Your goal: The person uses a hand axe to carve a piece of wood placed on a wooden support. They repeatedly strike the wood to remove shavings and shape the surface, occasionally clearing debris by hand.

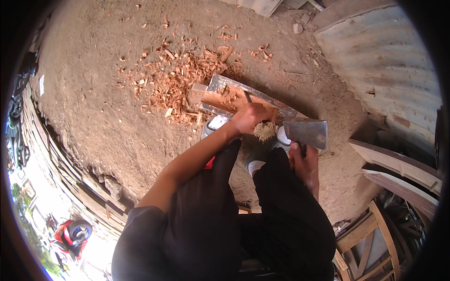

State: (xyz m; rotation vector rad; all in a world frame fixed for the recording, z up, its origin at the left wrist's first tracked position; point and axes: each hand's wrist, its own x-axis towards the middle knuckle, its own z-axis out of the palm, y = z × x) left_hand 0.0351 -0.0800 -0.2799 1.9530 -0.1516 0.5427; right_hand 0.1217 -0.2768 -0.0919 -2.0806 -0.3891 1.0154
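My left hand (253, 118) is closed round a chisel. Its dark metal shank (247, 97) points away from me onto the wood, and the frayed, mushroomed end of its handle (266, 131) sticks out on my side of the fist. My right hand (303, 161) grips the short dark handle of a hatchet, whose broad grey metal blade (307, 133) is raised just right of the chisel's end, apart from it. Beneath my left hand lies a long piece of timber (216, 99) with reddish cut wood and a weathered grey side. Chips rest on it; my left hand hides part of it.
Reddish wood shavings (176, 79) are heaped on the dirt floor (112, 107) beyond the timber's left end. My shoes (218, 122) are close against its near side. Corrugated metal sheet (384, 56), stacked boards (398, 161) and a wooden frame (363, 239) stand to the right.
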